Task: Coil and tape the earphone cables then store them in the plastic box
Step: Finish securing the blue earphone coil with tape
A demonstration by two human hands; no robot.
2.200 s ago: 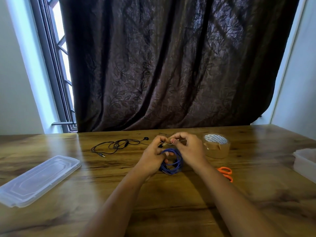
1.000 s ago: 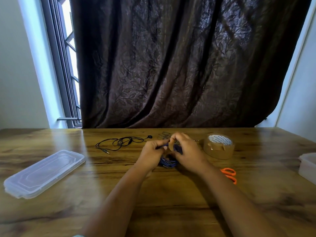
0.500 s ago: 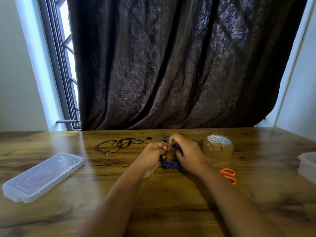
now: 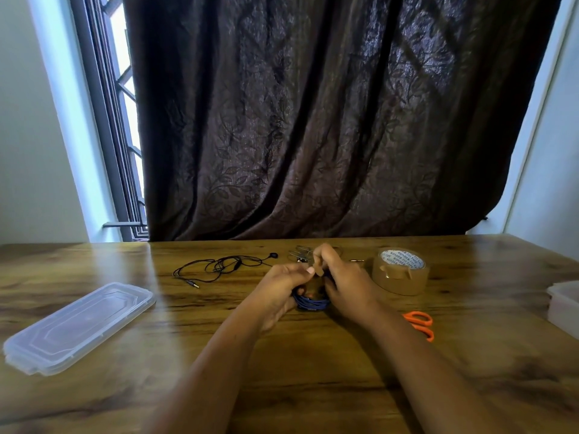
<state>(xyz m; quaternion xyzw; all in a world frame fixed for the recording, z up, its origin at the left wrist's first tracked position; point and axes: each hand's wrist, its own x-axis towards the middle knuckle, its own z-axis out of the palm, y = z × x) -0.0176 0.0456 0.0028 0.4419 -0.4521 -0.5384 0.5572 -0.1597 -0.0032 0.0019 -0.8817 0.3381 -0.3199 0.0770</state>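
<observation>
A: Hands, where and how?
B: Centre of frame, low over the table [image 4: 313, 386]. Left hand [image 4: 280, 294] and right hand [image 4: 346, 286] are close together, fingertips meeting. Both are curled on the blue cable coil [image 4: 311, 303]; the left grips its left side, the right closes over its top and right side

A: The coil itself?
B: Wound in several turns, lower arc showing between the two wrists. At or just above the wood; cannot tell if it touches. A small tan patch sits at the fingertips above the coil, too small to tell what it is

A: Other cable?
B: Black earphone cable [image 4: 219, 266] lies loose and uncoiled on the table, left of the hands and slightly higher in frame. Plug end points lower left, one earbud lies toward the hands. Thin grey wire loops [image 4: 299, 252] lie just behind the hands, partly hidden

A: Tape, scissors?
B: Brown tape roll [image 4: 401, 275] lies flat just right of the right hand, not touching it. Orange scissors [image 4: 419, 322] are below the roll, beside the right forearm; only the handles show

A: Box?
B: Plastic box [image 4: 564, 305] is at the right edge, cut off by the frame, well apart from the hands. Clear lid [image 4: 78, 324] lies flat at lower left. Dark curtain [image 4: 313, 120] fills the upper frame, window [image 4: 109, 120] at upper left
</observation>
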